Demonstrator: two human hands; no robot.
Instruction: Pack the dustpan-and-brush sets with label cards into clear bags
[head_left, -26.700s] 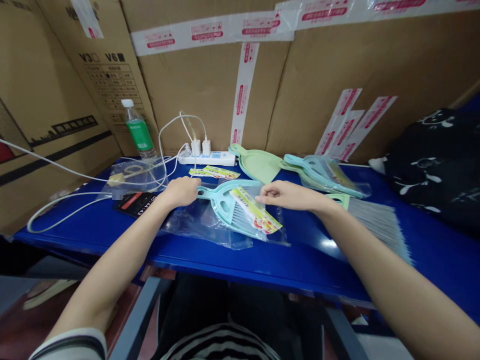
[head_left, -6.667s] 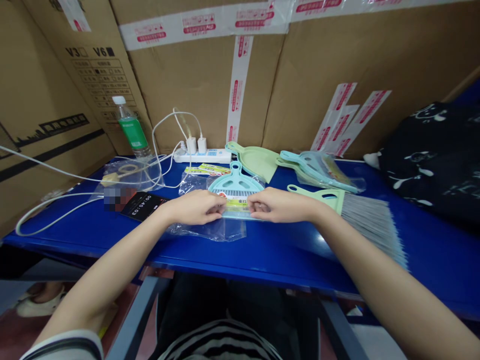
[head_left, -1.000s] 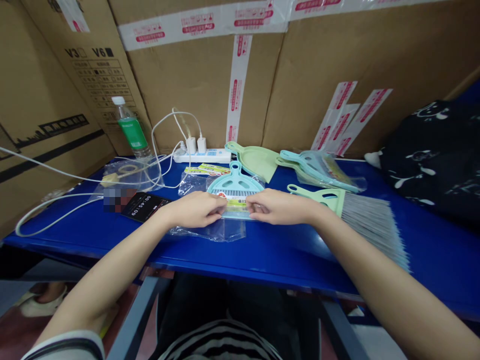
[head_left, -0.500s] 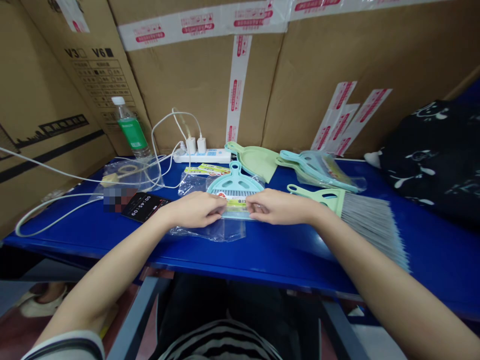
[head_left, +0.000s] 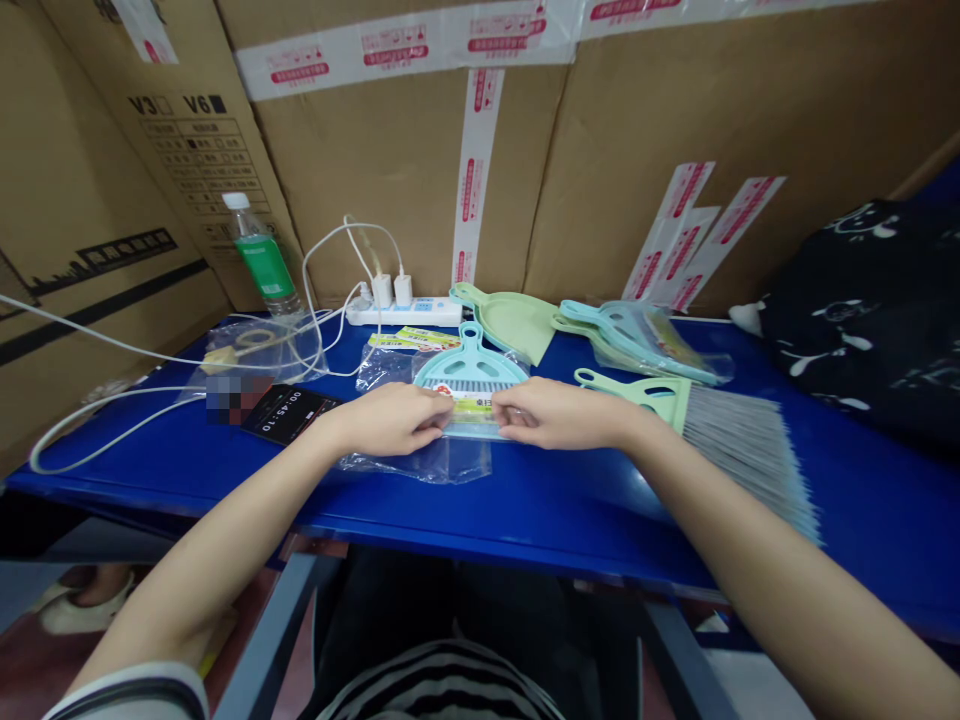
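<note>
Left hand (head_left: 394,420) and right hand (head_left: 551,412) both grasp the lower edge of a pale-blue plastic dustpan (head_left: 471,365), fingers curled in from either side, beside its yellow-green label (head_left: 476,407). The dustpan lies flat on a blue metal table (head_left: 570,510), over a clear plastic bag (head_left: 416,462). A green-handled broom (head_left: 739,445) lies just right of the right hand.

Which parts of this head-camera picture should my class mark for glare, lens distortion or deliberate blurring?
In the head view, faint glare lies on the blue table, the wide lens curves the table's front edge, and a pixelated patch sits beside the timer screen.
</note>
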